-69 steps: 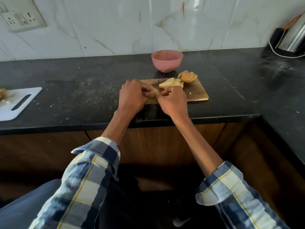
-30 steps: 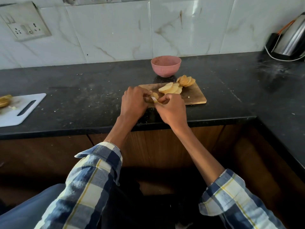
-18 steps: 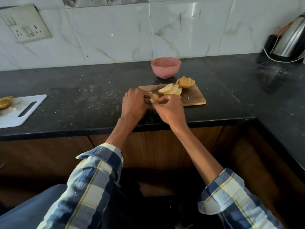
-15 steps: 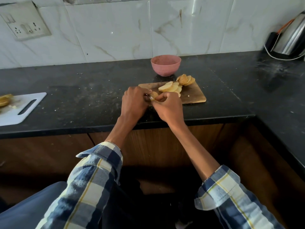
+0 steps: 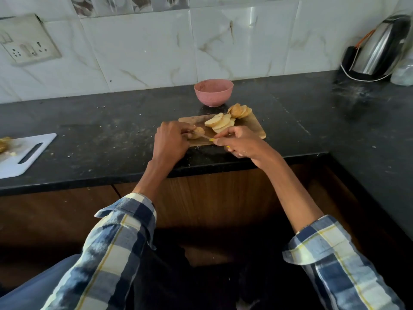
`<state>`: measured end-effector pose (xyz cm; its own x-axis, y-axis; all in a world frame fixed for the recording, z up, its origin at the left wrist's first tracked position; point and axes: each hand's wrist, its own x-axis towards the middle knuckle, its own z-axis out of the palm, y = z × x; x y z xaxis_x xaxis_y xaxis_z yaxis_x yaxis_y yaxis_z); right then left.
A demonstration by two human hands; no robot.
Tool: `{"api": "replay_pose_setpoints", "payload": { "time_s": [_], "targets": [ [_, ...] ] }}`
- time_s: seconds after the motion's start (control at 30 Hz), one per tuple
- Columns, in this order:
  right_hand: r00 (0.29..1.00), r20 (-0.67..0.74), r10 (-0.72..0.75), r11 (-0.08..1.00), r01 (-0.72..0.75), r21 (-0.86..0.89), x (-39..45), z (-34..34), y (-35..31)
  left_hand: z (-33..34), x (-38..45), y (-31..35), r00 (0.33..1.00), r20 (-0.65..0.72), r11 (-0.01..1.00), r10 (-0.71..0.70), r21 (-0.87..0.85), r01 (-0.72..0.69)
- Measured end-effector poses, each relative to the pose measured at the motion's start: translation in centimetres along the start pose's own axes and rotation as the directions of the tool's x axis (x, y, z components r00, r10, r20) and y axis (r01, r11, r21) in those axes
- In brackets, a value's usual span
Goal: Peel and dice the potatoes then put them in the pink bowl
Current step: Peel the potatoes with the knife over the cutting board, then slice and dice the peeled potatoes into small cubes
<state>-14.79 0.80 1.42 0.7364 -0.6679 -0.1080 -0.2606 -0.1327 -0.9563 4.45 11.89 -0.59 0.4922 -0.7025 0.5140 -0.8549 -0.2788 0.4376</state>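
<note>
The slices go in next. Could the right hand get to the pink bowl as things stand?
Probably yes. The pink bowl stands open just behind the board, with only low slices lying between. But the right hand grips a knife, so it isn't free to carry anything.

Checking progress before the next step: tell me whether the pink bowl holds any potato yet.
Empty: the pink bowl shows only bare inner wall; the slices lie on the wooden board.
</note>
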Motion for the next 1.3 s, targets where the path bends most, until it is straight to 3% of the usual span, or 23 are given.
{"api": "replay_pose_setpoints", "payload": {
  "time_s": [0.23,0.37,0.47,0.63,0.8,0.97,1.1,1.3],
  "targets": [
    [0.975,0.214,-0.051,0.998,0.056,-0.017,-0.5,-4.1,1.2,-0.8,0.5,0.8,0.997,0.082,0.999,-0.005,0.054,0.001],
    [0.958,0.250,-0.137,0.965,0.072,0.254,-0.3,-5.3,2.1,-0.7,0.9,1.2,0.995,0.103,0.988,0.018,0.153,-0.034],
    [0.973,0.152,-0.174,0.927,0.110,0.360,0.3,-5.3,2.4,-0.4,1.7,2.0,0.983,0.173,0.979,0.054,0.186,-0.086],
    [0.980,-0.079,-0.180,0.946,0.195,0.258,1.7,-4.0,2.1,-0.6,3.9,2.8,0.957,0.290,0.951,0.014,0.291,-0.102],
    [0.892,-0.406,-0.201,0.927,0.307,0.215,2.9,-3.1,2.2,-0.5,4.7,2.9,0.952,0.305,0.952,0.025,0.282,-0.115],
    [0.850,-0.463,-0.250,0.950,0.309,0.053,3.6,-2.8,3.0,-0.2,4.3,1.8,0.968,0.248,0.985,0.039,0.156,-0.080],
    [0.856,-0.447,-0.261,0.960,0.280,-0.024,3.7,-2.8,3.0,-0.1,4.4,1.6,0.968,0.251,0.995,0.009,0.093,-0.033],
    [0.863,-0.436,-0.255,0.961,0.277,-0.014,3.9,-2.9,3.2,0.2,4.5,1.4,0.978,0.209,1.000,-0.014,-0.003,0.015]
  ]
}}
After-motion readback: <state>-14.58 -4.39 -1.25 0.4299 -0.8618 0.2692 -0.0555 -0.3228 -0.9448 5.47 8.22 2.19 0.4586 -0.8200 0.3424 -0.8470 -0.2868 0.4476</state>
